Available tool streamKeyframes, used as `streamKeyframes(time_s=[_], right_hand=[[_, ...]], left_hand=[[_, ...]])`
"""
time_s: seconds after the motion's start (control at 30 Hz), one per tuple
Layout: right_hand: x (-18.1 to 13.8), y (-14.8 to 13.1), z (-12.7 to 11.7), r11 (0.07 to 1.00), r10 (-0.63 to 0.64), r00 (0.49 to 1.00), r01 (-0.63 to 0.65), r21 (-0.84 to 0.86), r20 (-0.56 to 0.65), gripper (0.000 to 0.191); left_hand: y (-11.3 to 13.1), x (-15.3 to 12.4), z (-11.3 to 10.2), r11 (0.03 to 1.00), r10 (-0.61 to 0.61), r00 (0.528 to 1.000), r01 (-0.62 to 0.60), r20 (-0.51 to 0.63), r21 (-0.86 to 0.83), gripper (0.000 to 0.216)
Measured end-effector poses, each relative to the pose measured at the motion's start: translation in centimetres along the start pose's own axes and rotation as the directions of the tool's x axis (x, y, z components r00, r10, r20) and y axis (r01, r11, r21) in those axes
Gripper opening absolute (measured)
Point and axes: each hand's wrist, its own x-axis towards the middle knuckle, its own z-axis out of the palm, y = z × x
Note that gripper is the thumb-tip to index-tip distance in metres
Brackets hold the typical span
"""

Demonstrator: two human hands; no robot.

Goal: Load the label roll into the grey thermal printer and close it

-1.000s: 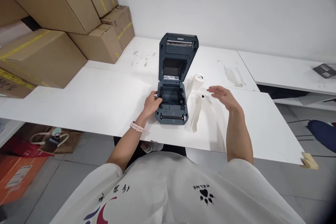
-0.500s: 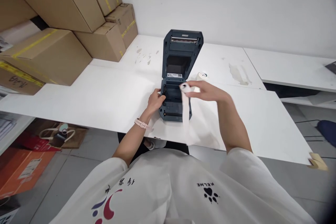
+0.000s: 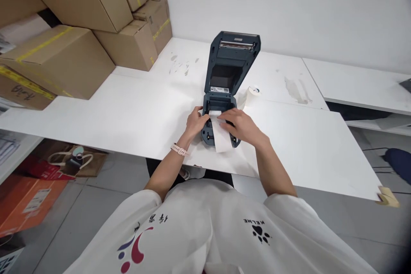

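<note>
In the head view, from where I stand, a dark printer (image 3: 221, 97) sits open on the white table (image 3: 144, 107), its lid (image 3: 233, 61) tilted up and back. A white paper roll (image 3: 214, 113) lies inside the printer's lower half, and a loose strip (image 3: 223, 139) runs from it toward the person, over the front edge. The left hand (image 3: 195, 123) clasps the printer's left wall, thumb over the rim and fingers outside (a pale pink band (image 3: 180, 150) circles that wrist). Its thumb tip is right by the roll's left end; I can't tell if they touch. The right hand (image 3: 242, 125) reaches in from the right, fingers bent over the roll's right end and the strip; whether that grip pinches the paper or merely rests there, I can't tell. A second roll (image 3: 252, 95) lies just beyond the printer's right side. Cardboard boxes (image 3: 138, 47) are stacked at the table's far left.
</note>
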Motion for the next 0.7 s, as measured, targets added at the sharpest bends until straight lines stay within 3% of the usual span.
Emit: streamKeyframes(time_s=[0.1,0.2,0.43,0.7], right_hand=[[-3.5,-1.5,1.6,0.993,-0.002,0.995,0.015,0.121,-0.102,0.039],[-5.3,-2.9,3.7,0.993,0.046,0.990,-0.031,0.118,-0.134,0.041],[-6.0,-3.9,6.1,0.993,0.104,0.963,-0.086,0.082,-0.251,0.043],[-6.5,-3.4,7.2,0.998,0.023,0.909,0.006,0.070,-0.416,0.039]], left_hand=[[-0.3,0.0,0.3,1.000,0.011,1.000,-0.011,-0.016,-0.019,0.057],[-0.5,0.1,0.6,0.994,0.039,0.999,-0.039,-0.003,-0.102,0.063],[0.1,0.1,0.5,0.955,0.043,0.991,-0.004,0.124,-0.298,0.070],[0.0,0.1,0.4,0.934,0.012,0.987,0.046,0.160,-0.354,0.078]])
